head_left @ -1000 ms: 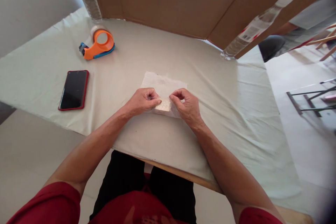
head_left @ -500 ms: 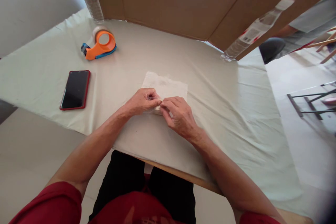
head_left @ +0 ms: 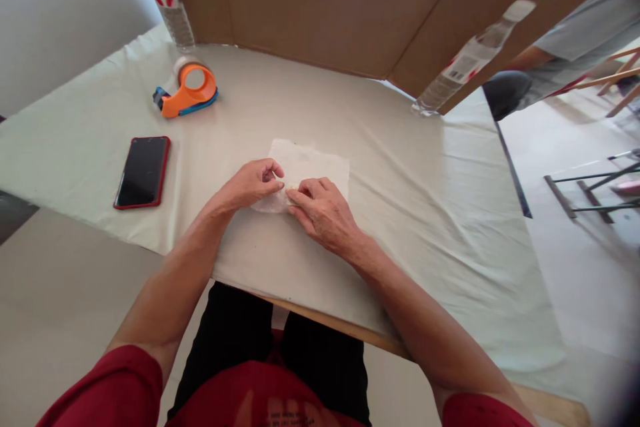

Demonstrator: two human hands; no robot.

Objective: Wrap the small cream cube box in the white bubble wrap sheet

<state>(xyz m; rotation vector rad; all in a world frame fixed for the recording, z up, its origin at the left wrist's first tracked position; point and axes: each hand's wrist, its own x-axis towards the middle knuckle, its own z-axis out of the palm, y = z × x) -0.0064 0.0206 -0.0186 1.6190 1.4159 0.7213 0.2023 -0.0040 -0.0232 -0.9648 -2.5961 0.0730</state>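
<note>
A thin white sheet (head_left: pixel 320 163), like a tissue or cloth, lies on the table in front of me. A crumpled, translucent piece (head_left: pixel 270 203), perhaps plastic film, lies at its near left edge. My left hand (head_left: pixel 250 183) is over the left side of the sheet, its thumb and index finger apart with nothing visible between them. Close by on the right, my right hand (head_left: pixel 325 213) has its fingertips pressed together low over the sheet's near edge. Something small and pale shows at those fingertips, too small to name.
An orange tape dispenser (head_left: pixel 200 93) and a phone in a red case (head_left: pixel 143 172) lie to the left. Water bottles stand at the back left (head_left: pixel 173 10) and back right (head_left: pixel 465 67), by a cardboard panel (head_left: pixel 310 7). Another person's sleeve (head_left: pixel 575 33) shows beyond the panel.
My hands were together at the fingertips; now the left has drawn away and its fingers have parted. The right has moved slightly left and lower. The view has shifted a little.
</note>
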